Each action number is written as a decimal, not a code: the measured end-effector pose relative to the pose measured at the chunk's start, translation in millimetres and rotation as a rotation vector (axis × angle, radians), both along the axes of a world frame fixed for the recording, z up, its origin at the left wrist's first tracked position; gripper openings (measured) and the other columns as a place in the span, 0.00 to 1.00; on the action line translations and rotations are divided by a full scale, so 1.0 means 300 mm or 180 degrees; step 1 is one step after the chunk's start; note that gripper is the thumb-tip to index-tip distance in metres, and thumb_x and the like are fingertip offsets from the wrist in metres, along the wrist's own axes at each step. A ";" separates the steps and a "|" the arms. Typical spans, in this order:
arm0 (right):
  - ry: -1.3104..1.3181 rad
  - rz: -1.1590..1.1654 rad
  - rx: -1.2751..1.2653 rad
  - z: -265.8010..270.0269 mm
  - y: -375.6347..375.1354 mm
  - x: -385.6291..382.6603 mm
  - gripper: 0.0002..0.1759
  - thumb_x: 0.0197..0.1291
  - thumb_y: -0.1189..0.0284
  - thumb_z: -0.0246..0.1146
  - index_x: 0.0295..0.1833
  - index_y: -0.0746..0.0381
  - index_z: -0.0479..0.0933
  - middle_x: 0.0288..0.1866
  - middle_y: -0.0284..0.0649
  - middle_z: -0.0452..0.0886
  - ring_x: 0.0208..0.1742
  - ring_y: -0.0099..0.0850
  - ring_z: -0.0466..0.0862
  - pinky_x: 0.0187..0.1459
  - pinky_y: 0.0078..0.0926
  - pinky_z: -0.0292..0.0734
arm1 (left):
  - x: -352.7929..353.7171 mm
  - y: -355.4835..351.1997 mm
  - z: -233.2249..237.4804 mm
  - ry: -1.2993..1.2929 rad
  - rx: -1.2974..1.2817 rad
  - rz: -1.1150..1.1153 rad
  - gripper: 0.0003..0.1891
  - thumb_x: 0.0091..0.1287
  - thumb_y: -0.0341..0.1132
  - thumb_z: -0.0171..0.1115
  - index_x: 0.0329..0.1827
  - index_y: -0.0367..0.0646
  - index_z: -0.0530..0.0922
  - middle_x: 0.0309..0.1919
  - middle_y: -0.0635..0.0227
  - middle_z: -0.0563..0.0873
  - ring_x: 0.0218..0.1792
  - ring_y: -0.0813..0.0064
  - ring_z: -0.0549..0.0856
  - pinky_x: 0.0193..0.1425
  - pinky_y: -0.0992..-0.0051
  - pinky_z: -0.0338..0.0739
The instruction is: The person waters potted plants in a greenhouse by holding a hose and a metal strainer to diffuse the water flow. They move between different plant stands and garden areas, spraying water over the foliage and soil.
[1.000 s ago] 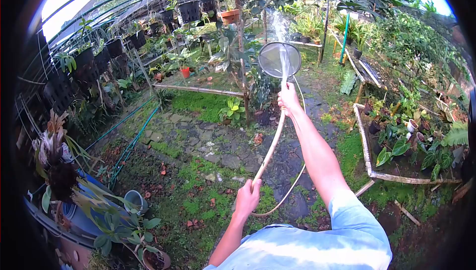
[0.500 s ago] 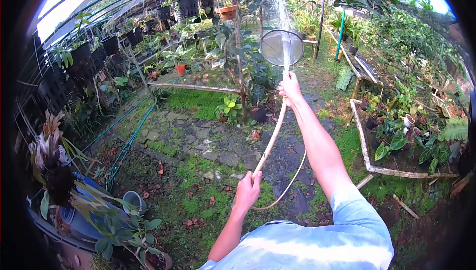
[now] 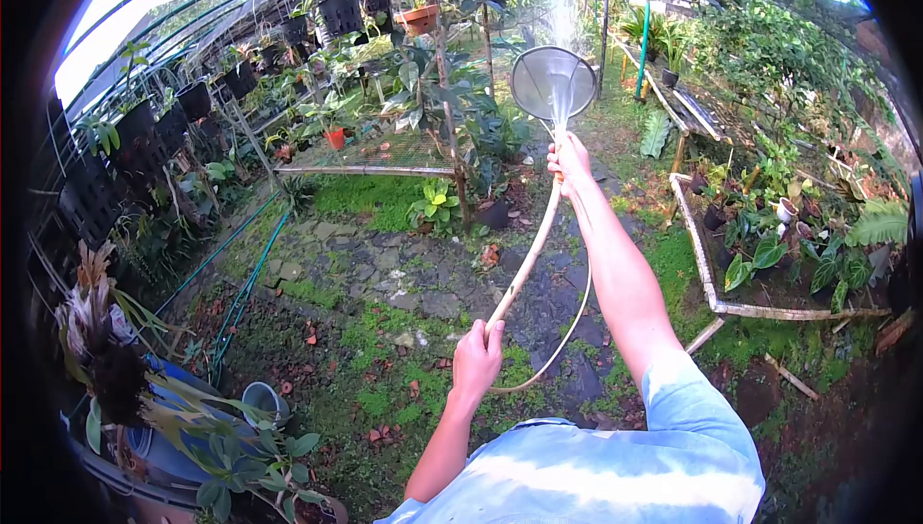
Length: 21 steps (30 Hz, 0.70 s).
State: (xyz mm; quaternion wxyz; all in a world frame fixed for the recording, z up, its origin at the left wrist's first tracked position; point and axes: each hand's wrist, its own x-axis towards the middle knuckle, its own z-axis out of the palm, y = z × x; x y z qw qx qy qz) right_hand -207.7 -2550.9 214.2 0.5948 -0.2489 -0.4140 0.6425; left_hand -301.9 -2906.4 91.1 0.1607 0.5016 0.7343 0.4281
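My right hand [image 3: 571,161], arm stretched forward, is closed around the upper end of a pale hose [image 3: 527,260]. Lower down and nearer my body, my left hand [image 3: 476,361] grips the same hose. Just beyond my right hand, a round mesh disc with a dark rim [image 3: 554,85] is held up; how it is attached is hidden by my fingers. Water [image 3: 561,14] shoots up from that end, passing across the disc and fanning out ahead. A thin pale loop [image 3: 577,332] hangs between the two hands on the right side.
Mossy stone paving [image 3: 437,279] runs ahead. Left of it stand a mesh plant bench [image 3: 385,171], hanging pots [image 3: 339,14], green hoses [image 3: 245,293] and a grey bucket [image 3: 264,403]. A bordered bed [image 3: 798,311] of potted plants lies right, below a slatted bench [image 3: 663,91].
The view has shifted slightly, and the mesh disc sits a little higher and further right in it. The spray looks more spread out. Both hands keep their grip on the hose.
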 end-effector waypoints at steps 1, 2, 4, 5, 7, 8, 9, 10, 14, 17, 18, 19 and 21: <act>-0.0007 -0.0054 -0.0025 -0.005 0.005 0.006 0.10 0.72 0.67 0.53 0.51 0.60 0.72 0.29 0.34 0.71 0.20 0.18 0.69 0.16 0.15 0.62 | 0.003 0.002 0.002 -0.0001 -0.0001 -0.0016 0.21 0.75 0.47 0.54 0.31 0.37 0.69 0.23 0.48 0.79 0.28 0.43 0.80 0.33 0.51 0.70; -0.0013 -0.0106 -0.0048 -0.009 0.011 0.010 0.10 0.72 0.67 0.53 0.51 0.60 0.72 0.29 0.34 0.71 0.20 0.18 0.69 0.16 0.15 0.62 | 0.004 0.004 0.003 -0.0010 -0.0002 -0.0022 0.21 0.75 0.47 0.54 0.31 0.37 0.69 0.23 0.48 0.79 0.28 0.43 0.80 0.32 0.51 0.70; -0.0049 -0.0255 -0.0141 -0.008 0.014 0.015 0.10 0.71 0.68 0.52 0.50 0.61 0.73 0.28 0.34 0.71 0.20 0.18 0.69 0.16 0.15 0.62 | 0.003 0.013 0.009 -0.0028 0.0020 -0.0017 0.21 0.75 0.46 0.55 0.31 0.37 0.69 0.23 0.48 0.79 0.27 0.44 0.79 0.32 0.51 0.70; -0.0065 -0.0254 -0.0151 -0.007 0.014 0.020 0.10 0.71 0.68 0.52 0.50 0.61 0.74 0.28 0.34 0.70 0.20 0.18 0.69 0.16 0.15 0.62 | 0.002 0.016 0.015 -0.0018 0.0012 -0.0025 0.21 0.75 0.46 0.55 0.31 0.36 0.69 0.23 0.48 0.78 0.27 0.44 0.79 0.32 0.52 0.70; -0.0105 -0.0244 -0.0170 -0.009 0.017 0.034 0.10 0.71 0.68 0.52 0.50 0.61 0.74 0.28 0.34 0.70 0.20 0.18 0.69 0.16 0.15 0.62 | 0.007 0.018 0.029 -0.0006 -0.0005 -0.0034 0.20 0.75 0.46 0.55 0.31 0.36 0.69 0.22 0.48 0.78 0.26 0.44 0.79 0.32 0.53 0.70; -0.0111 -0.0242 -0.0166 -0.010 0.021 0.039 0.11 0.71 0.68 0.52 0.50 0.62 0.75 0.27 0.34 0.70 0.20 0.18 0.69 0.16 0.15 0.62 | 0.009 0.023 0.030 -0.0011 0.0008 -0.0045 0.20 0.75 0.46 0.55 0.31 0.36 0.69 0.22 0.48 0.78 0.26 0.45 0.79 0.31 0.53 0.70; -0.0118 -0.0239 -0.0164 -0.011 0.026 0.044 0.11 0.71 0.68 0.52 0.50 0.62 0.75 0.27 0.34 0.71 0.20 0.18 0.69 0.16 0.15 0.63 | 0.011 0.027 0.028 -0.0014 0.0020 -0.0054 0.20 0.75 0.46 0.55 0.31 0.36 0.69 0.22 0.48 0.78 0.26 0.45 0.79 0.31 0.53 0.70; -0.0121 -0.0236 -0.0161 -0.012 0.029 0.047 0.11 0.71 0.68 0.52 0.50 0.62 0.75 0.27 0.33 0.71 0.20 0.18 0.69 0.16 0.15 0.63 | 0.014 0.030 0.027 -0.0014 0.0032 -0.0064 0.20 0.75 0.46 0.55 0.31 0.36 0.69 0.22 0.48 0.78 0.26 0.45 0.79 0.31 0.54 0.70; -0.0076 -0.0191 -0.0069 -0.012 0.043 0.057 0.11 0.71 0.68 0.53 0.51 0.62 0.74 0.27 0.33 0.70 0.20 0.16 0.68 0.16 0.14 0.62 | 0.027 0.041 0.034 -0.0030 0.0002 -0.0062 0.20 0.75 0.46 0.55 0.31 0.36 0.69 0.22 0.49 0.78 0.25 0.47 0.79 0.31 0.55 0.70; 0.0054 -0.0071 -0.0016 -0.006 0.063 0.056 0.11 0.72 0.67 0.54 0.52 0.62 0.74 0.27 0.32 0.70 0.19 0.15 0.67 0.16 0.13 0.60 | 0.033 0.051 0.041 -0.0038 -0.0023 -0.0044 0.20 0.75 0.46 0.55 0.32 0.36 0.70 0.22 0.49 0.78 0.24 0.48 0.79 0.30 0.55 0.70; 0.0024 -0.0069 -0.0012 0.003 0.064 0.049 0.11 0.72 0.67 0.54 0.52 0.61 0.74 0.27 0.32 0.70 0.19 0.15 0.66 0.16 0.13 0.59 | 0.031 0.054 0.045 -0.0042 -0.0022 -0.0048 0.20 0.75 0.46 0.55 0.32 0.36 0.70 0.22 0.49 0.78 0.24 0.48 0.79 0.30 0.55 0.70; -0.0010 -0.0078 -0.0005 0.018 0.060 0.046 0.11 0.72 0.66 0.55 0.52 0.61 0.74 0.27 0.31 0.70 0.18 0.15 0.66 0.15 0.13 0.59 | 0.034 0.058 0.047 -0.0050 -0.0019 -0.0063 0.20 0.75 0.46 0.55 0.32 0.36 0.70 0.22 0.49 0.79 0.24 0.48 0.79 0.30 0.55 0.70; -0.0072 -0.0067 -0.0082 0.047 0.061 0.035 0.11 0.73 0.66 0.54 0.52 0.60 0.74 0.27 0.31 0.70 0.18 0.15 0.65 0.15 0.13 0.58 | 0.036 0.073 0.027 0.0024 0.0269 -0.0021 0.22 0.75 0.46 0.55 0.30 0.36 0.69 0.16 0.55 0.75 0.17 0.60 0.74 0.25 0.60 0.66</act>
